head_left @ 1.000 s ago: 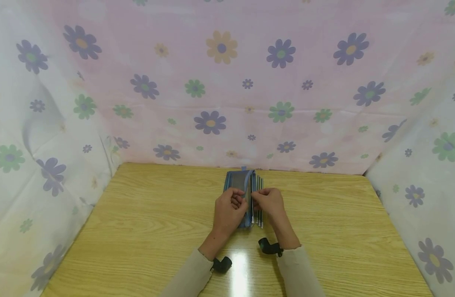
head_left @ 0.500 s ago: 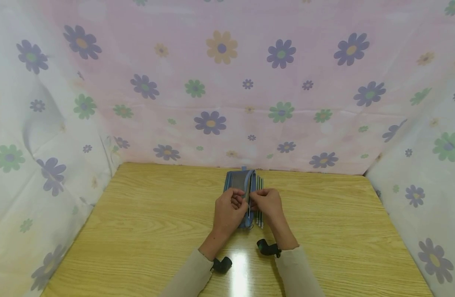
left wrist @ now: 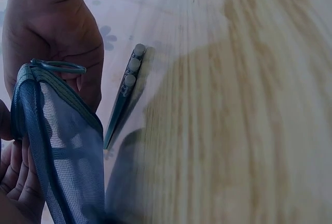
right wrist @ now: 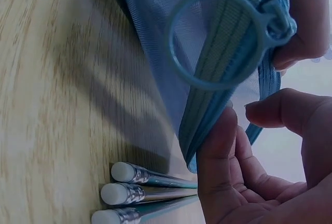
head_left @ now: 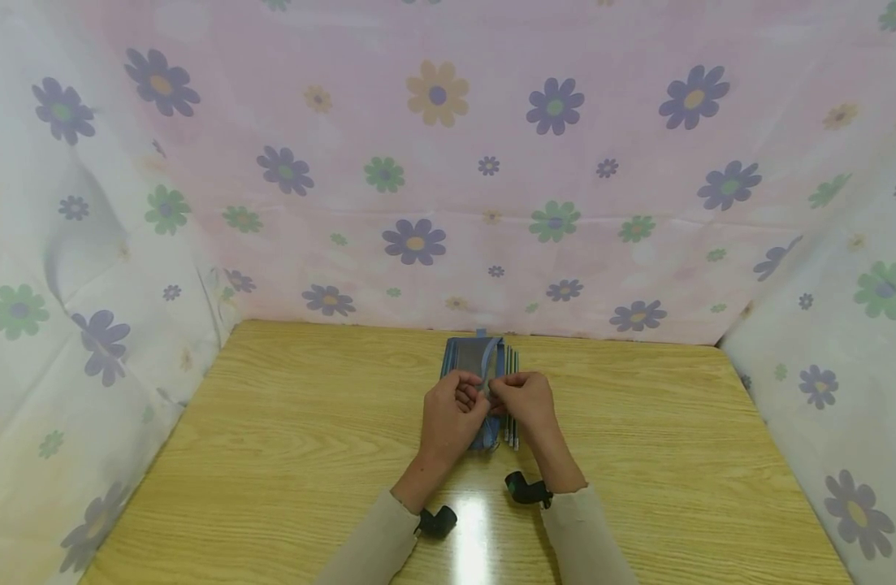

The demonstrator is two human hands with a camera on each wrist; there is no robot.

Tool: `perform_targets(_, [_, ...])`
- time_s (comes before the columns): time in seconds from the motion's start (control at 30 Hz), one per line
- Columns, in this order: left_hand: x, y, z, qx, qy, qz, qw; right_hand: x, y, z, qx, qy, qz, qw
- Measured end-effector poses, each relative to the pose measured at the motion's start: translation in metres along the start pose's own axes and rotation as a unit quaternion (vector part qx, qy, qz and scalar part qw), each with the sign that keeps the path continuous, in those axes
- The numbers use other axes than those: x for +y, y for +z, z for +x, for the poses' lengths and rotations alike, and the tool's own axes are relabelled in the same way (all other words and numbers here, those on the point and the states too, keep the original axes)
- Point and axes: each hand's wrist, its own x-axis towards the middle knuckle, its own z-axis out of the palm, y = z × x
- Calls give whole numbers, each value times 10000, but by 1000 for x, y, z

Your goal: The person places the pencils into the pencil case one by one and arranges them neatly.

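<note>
A blue mesh zip pencil case (head_left: 471,353) stands on the table, its zipped mouth parted. My left hand (head_left: 451,414) pinches one edge of the mouth, its other fingers curled. At the opposite edge is my right hand (head_left: 524,398), with curled fingers at the zipper band and the thumb slightly apart from the index fingertip in the right wrist view. A round blue zip-pull ring (right wrist: 174,37) hangs at the case's end. Right of the case lie three pencils (head_left: 512,431) side by side, white erasers toward me. The hands hide much of the inside.
The wood-grain table (head_left: 309,455) extends on both sides of the case. Flowered cloth (head_left: 418,187) stands behind it and at the left and right. Black wrist cameras (head_left: 438,522) sit at both cuffs.
My right hand has shifted slightly left, closer to my left hand over the mouth of the pencil case. My left hand and the three pencils have stayed put.
</note>
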Motion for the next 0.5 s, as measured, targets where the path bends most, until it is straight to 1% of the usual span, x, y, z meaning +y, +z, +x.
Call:
perform_targets(0.2, [-1,0,-1,53,77,2,10000,-1,-2,-1,47,-11,-273,9996])
perform_targets(0.37, [-1,0,0,71,107,19,9999,-3,-6,-1,145,-131,-749,9970])
perform_targets(0.5, [0,0,0,67,125,13,9999,-3,-9,1,256,-325,-1196,9920])
